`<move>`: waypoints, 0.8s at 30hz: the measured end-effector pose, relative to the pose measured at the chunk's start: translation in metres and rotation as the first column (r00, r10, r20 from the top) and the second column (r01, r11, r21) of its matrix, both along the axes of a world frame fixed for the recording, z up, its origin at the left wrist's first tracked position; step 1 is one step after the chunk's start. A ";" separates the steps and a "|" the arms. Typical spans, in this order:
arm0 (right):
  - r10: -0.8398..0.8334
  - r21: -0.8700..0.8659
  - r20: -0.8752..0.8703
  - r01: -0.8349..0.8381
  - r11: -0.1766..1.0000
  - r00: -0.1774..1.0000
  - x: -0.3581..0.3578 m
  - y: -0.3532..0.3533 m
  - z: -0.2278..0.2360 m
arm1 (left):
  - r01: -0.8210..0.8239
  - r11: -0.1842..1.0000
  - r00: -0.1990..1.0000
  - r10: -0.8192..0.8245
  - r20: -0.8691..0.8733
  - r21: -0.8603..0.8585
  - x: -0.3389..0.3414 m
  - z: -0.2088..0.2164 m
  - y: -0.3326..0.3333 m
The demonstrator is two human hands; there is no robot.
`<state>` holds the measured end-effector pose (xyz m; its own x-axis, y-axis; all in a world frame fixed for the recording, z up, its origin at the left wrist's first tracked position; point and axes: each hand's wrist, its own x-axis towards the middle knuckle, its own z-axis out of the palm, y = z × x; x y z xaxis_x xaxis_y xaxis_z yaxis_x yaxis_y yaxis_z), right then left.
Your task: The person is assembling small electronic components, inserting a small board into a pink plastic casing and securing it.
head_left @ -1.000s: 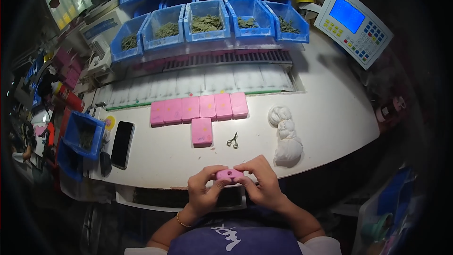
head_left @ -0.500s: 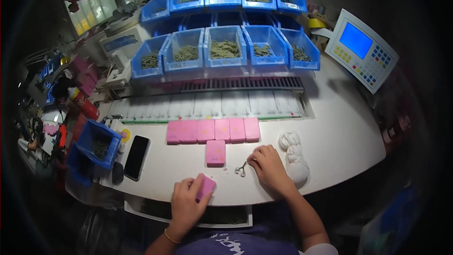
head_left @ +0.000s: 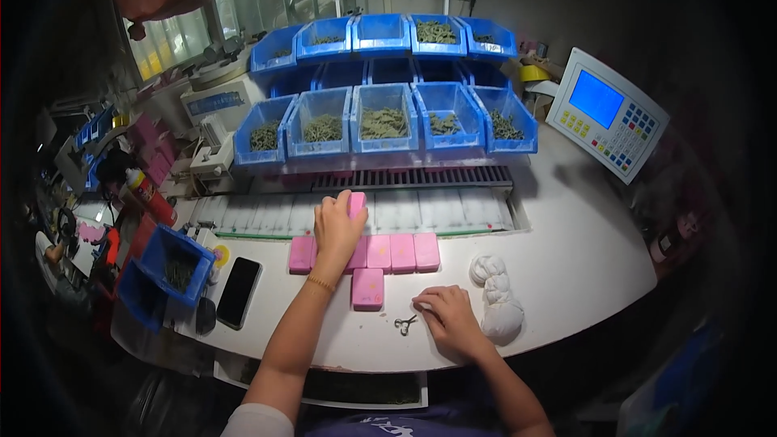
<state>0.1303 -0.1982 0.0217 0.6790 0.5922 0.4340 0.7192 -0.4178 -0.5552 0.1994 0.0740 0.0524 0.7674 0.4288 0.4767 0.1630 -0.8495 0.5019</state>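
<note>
My left hand (head_left: 336, 228) reaches over the row of pink blocks and grips one pink block (head_left: 357, 203) by its sides, above the white segmented strip (head_left: 421, 208). The row of pink blocks (head_left: 402, 252) lies side by side on the table, partly covered by my left hand and wrist. A single pink block (head_left: 368, 289) lies just in front of the row. On the table at the right rests my right hand (head_left: 450, 316), fingers loosely stretched out and holding nothing visible. Small scissors (head_left: 403, 324) lie beside its fingertips.
A white knotted cloth bundle (head_left: 498, 299) lies right of my right hand. At left are a black phone (head_left: 239, 292) and a blue bin (head_left: 172, 263). Blue bins of grey-green pieces (head_left: 384, 123) rise behind the strip. A control panel (head_left: 605, 113) stands at right.
My left hand has carried the pink block from the near table edge forward, over the row to the strip. My right hand has stayed near the scissors. The whole view has tilted up slightly.
</note>
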 end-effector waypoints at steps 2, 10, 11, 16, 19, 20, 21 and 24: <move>0.058 -0.016 0.015 -0.058 0.998 0.998 -0.004 -0.003 0.006 | -0.063 0.996 0.998 0.062 0.012 0.066 0.034 -0.024 0.011; 0.112 0.007 0.003 -0.112 0.994 0.994 0.002 -0.003 -0.015 | -0.144 0.955 0.989 0.130 0.071 0.258 -0.016 -0.024 0.031; 0.148 0.032 0.010 -0.148 0.988 0.989 0.002 -0.004 -0.015 | -0.052 0.981 0.999 0.048 0.024 0.189 -0.040 -0.014 0.023; 0.117 0.107 0.012 -0.118 0.987 0.993 -0.009 -0.007 -0.003 | 0.033 0.992 0.999 -0.031 0.016 -0.122 -0.140 0.000 -0.011; 0.134 0.059 0.007 -0.134 0.989 0.991 -0.011 -0.006 -0.006 | 0.130 0.960 0.991 -0.122 0.049 -0.247 -0.173 -0.018 -0.023; 0.154 0.016 -0.011 -0.154 0.988 0.988 -0.010 -0.005 -0.008 | 0.128 0.960 0.992 -0.119 0.049 -0.249 -0.176 -0.019 -0.026; 0.157 0.014 -0.012 -0.157 0.988 0.988 -0.009 -0.004 -0.010 | 0.139 0.956 0.990 -0.130 0.053 -0.258 -0.176 -0.021 -0.028; 0.168 0.033 -0.013 -0.167 0.985 0.986 -0.010 0.002 -0.011 | 0.114 0.959 0.992 -0.098 0.074 -0.258 -0.158 -0.025 -0.012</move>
